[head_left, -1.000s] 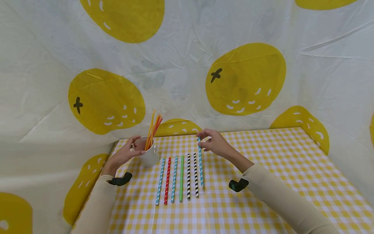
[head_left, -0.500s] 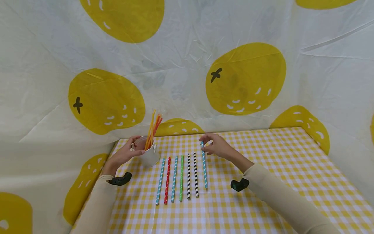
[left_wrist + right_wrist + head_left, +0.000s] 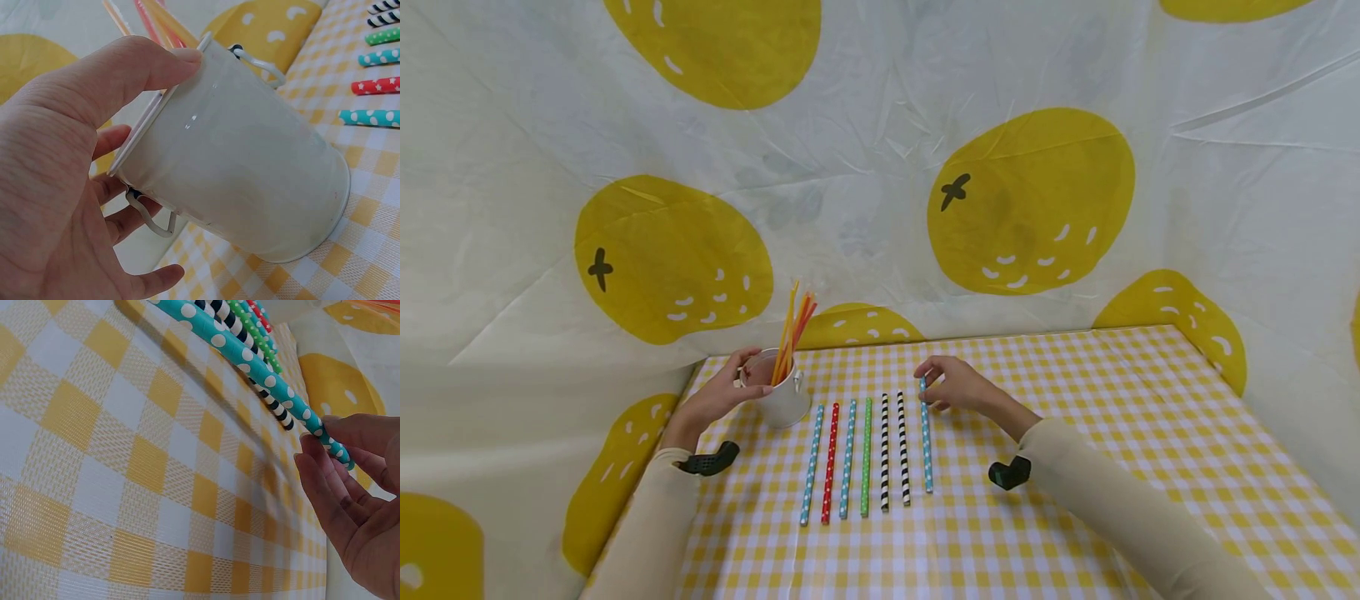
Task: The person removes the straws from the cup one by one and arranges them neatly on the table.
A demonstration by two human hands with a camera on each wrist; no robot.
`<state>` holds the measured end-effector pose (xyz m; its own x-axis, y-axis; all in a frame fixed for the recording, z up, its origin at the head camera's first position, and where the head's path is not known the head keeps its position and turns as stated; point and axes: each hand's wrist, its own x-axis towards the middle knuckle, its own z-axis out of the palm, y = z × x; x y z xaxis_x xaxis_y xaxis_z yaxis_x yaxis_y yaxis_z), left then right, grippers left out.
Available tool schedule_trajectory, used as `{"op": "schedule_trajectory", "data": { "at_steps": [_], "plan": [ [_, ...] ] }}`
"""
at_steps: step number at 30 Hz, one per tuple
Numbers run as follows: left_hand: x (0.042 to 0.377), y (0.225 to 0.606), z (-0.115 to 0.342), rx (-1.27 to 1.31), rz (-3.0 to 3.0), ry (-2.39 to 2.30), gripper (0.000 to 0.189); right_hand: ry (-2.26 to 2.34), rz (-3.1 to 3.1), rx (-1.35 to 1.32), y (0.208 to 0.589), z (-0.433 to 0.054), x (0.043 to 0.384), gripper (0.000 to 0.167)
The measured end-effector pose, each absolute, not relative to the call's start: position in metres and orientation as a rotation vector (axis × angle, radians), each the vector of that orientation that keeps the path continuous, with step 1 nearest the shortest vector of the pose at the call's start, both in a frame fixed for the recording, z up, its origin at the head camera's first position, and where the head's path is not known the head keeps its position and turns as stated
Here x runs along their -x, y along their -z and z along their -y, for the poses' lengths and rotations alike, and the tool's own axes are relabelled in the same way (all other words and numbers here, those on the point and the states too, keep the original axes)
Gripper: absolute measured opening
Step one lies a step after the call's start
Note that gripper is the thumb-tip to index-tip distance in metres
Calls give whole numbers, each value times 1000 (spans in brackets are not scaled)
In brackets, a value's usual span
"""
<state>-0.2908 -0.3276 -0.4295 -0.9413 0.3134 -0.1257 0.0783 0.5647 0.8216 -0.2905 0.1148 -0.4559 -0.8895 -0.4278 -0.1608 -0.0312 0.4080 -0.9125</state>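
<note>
I have the far end of a blue dotted straw [image 3: 927, 442] pinched in my right grip [image 3: 957, 385], thumb and fingertips drawn narrow on it. From there the straw runs back toward my body, its long axis nearly parallel to the row on its left, with a small gap between it and the nearest striped straw [image 3: 903, 448]. Both its ends seem a little farther from me than that neighbour's. At the pinched end I judge it raised off the checked tabletop [image 3: 1000, 550], since its shadow falls apart from it in the right wrist view; whether its near end touches down, I cannot tell.

My left grip [image 3: 718, 396] is well apart, across the row, holding the rim of a white pail [image 3: 784, 408], thumb on one side and fingers reaching round the other.

Counting: one straw in hand, six lying side by side. From the left I have one outer blue straw [image 3: 812, 465], one red straw [image 3: 830, 464], one inner blue straw [image 3: 847, 459], one green straw [image 3: 867, 457], then two black-and-white striped ones. That makes three blue dotted in all. There is one pail, beside the row's far left end, and the orange and red straws [image 3: 786, 342] leaning in it overlap too much to count.
</note>
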Motion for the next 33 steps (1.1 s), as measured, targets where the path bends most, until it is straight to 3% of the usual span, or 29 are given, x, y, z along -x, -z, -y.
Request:
{"op": "schedule_trajectory", "data": {
  "at_steps": [18, 33],
  "plan": [
    [290, 430, 329, -326, -2547, -1305, 77, 1082, -2551, 543, 472, -101, 294, 30],
    [289, 429, 328, -321, -2534, -1323, 79, 1085, -2564, 530, 472, -100, 294, 31]
  ]
}}
